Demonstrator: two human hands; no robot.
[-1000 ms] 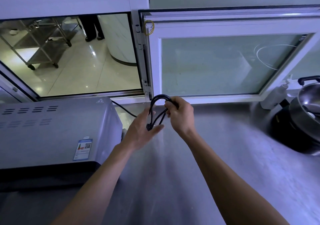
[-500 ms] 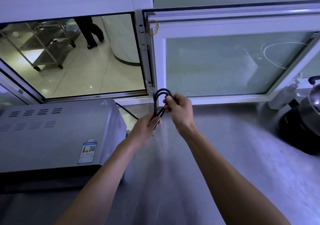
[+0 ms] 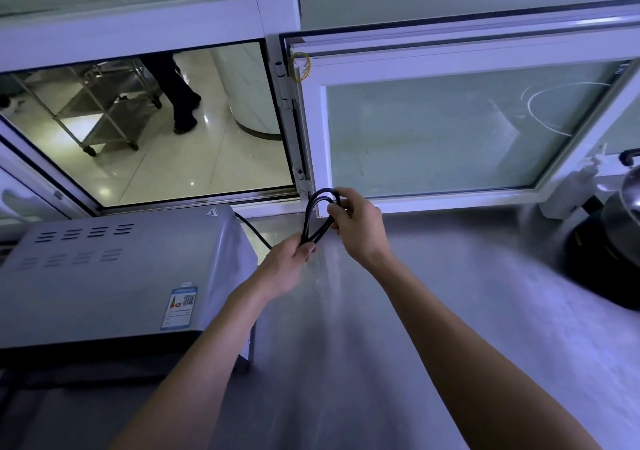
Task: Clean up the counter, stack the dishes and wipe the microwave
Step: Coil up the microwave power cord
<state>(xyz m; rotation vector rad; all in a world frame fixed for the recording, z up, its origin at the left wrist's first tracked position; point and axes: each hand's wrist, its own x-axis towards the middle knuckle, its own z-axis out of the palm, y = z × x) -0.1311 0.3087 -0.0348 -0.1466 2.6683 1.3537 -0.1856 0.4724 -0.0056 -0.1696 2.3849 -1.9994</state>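
Both hands grip looped black cord (image 3: 313, 219): left hand (image 3: 289, 266) at 7 o'clock, right hand (image 3: 356, 222) at 2; microwave (image 3: 114, 276) left.

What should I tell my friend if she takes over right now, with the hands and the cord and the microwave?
Left hand: grips the lower end of the looped black cord.
Right hand: pinches the top of the loop.
The cord is held above the counter; a strand runs from behind the microwave toward the hands.
The microwave sits on the left; a pot stands at the far right.
Done: cord gathered into loops.
Left: secure and set down the cord, stack dishes (none in view), wipe the microwave.
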